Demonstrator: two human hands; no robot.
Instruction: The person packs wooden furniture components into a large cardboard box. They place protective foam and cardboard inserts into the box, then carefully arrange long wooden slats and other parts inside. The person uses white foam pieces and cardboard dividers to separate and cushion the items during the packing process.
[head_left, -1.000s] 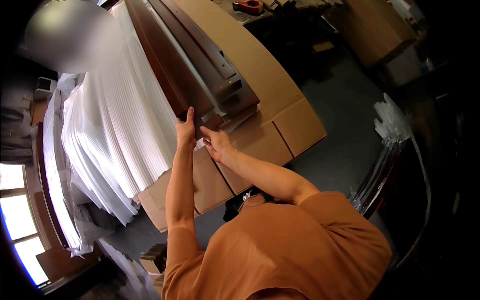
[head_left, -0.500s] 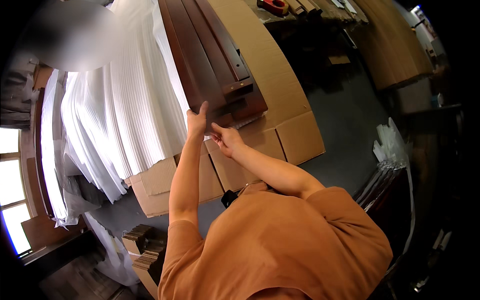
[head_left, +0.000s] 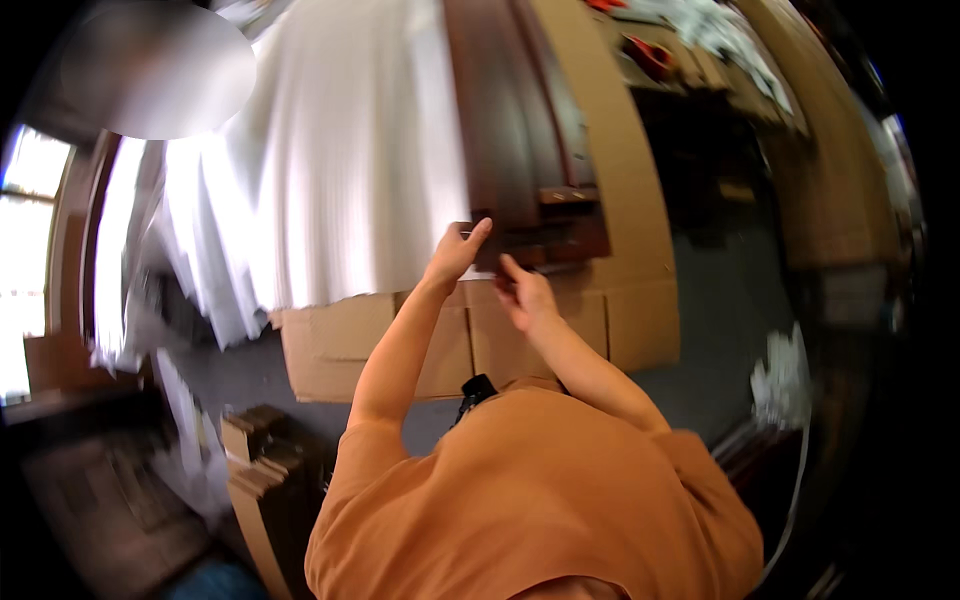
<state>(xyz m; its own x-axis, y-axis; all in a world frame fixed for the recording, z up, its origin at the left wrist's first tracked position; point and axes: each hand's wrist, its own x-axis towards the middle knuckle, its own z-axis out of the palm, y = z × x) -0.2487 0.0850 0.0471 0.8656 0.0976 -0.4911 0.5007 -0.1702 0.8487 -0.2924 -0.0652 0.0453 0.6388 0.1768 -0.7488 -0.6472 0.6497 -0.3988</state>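
Observation:
Dark reddish-brown wooden boards [head_left: 497,130] lie lengthwise, pointing away from me, with small metal fittings near their close end. My left hand [head_left: 458,252] grips the near left corner of the boards, thumb on top and fingers around the edge. Just right of it, my right hand [head_left: 528,297] is at the near end with its fingers curled; its fingertips meet the edge, and what they pinch is hidden. White ribbed foam sheeting [head_left: 340,170] is spread along the left side of the boards. Beneath is a brown cardboard sheet [head_left: 636,200], its creased flaps toward me.
A red tape dispenser [head_left: 650,58] sits on a cluttered bench at the far right. Folded cardboard pieces [head_left: 265,470] stand at the lower left. Clear plastic wrapping [head_left: 782,380] is bunched at the right. A bright window [head_left: 25,250] is on the left.
The whole view has swung, so boards and foam appear farther right and are blurred. My left hand stays at the corner; my right hand remains by the near end, slightly more apart from the left.

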